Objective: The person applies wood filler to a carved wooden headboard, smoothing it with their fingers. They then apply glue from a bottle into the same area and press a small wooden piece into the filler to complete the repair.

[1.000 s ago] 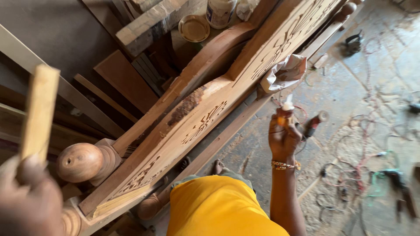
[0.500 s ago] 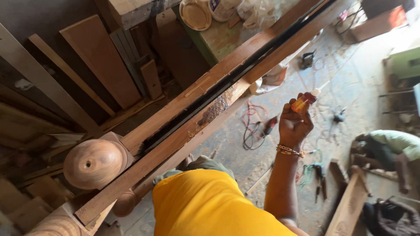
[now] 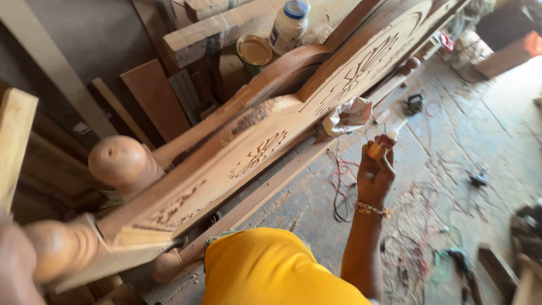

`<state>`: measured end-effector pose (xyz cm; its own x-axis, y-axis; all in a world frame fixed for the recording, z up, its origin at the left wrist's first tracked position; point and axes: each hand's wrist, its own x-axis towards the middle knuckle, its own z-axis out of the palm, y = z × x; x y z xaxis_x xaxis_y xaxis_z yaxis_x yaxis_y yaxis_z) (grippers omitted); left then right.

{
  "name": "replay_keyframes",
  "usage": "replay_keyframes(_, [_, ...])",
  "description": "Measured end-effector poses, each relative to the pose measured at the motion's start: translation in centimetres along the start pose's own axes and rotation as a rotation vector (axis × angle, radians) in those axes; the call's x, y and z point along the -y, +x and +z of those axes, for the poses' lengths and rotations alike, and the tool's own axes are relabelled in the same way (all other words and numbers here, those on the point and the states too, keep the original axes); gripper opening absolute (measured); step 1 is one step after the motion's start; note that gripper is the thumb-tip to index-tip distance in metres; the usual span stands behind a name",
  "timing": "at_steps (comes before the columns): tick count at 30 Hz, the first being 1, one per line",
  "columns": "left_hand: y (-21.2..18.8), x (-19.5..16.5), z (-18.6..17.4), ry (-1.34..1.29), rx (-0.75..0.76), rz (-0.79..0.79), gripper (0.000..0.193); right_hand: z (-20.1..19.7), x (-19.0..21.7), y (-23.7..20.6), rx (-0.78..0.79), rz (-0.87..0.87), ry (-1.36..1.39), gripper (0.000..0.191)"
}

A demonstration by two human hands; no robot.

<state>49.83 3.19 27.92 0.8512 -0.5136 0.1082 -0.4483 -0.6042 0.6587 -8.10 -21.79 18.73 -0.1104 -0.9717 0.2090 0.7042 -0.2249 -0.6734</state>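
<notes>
My right hand is raised over the floor, fingers closed on a small orange and white tube, a beaded bracelet on the wrist. My left hand is a blur at the bottom left corner and grips a pale wooden strip that stands upright. Between the hands a long carved wooden headboard lies slanted, with a round turned knob at its near end. My yellow shirt fills the bottom middle.
A white bottle with a blue cap and an open tin sit on stacked planks at the top. Crumpled paper rests by the headboard. Cables and small power tools litter the dusty floor on the right.
The view has swung, bringing the carved face of the headboard and the wooden strip in my left hand back into sight. My right hand stays raised with the tube.
</notes>
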Motion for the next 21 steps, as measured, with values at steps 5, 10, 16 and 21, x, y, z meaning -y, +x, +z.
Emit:
replay_keyframes(5, [0.6,0.5,0.2,0.024,-0.021,-0.020,0.038,-3.4,2.5,-3.6,-0.150,0.036,-0.025,0.047])
replay_keyframes(10, [2.8,0.2,0.3,0.052,-0.023,0.041,0.039,-7.9,4.9,-9.2,-0.124,0.036,-0.079,0.030])
replay_keyframes(16, [1.8,-2.6,-1.4,0.255,-0.074,0.035,0.033,-12.1,6.8,-17.3,-0.218,0.063,-0.226,0.036])
replay_keyframes(21, [-0.3,-4.9,-2.6,0.403,-0.137,0.004,0.028,-15.6,8.4,-24.7,-0.308,0.090,-0.323,0.039])
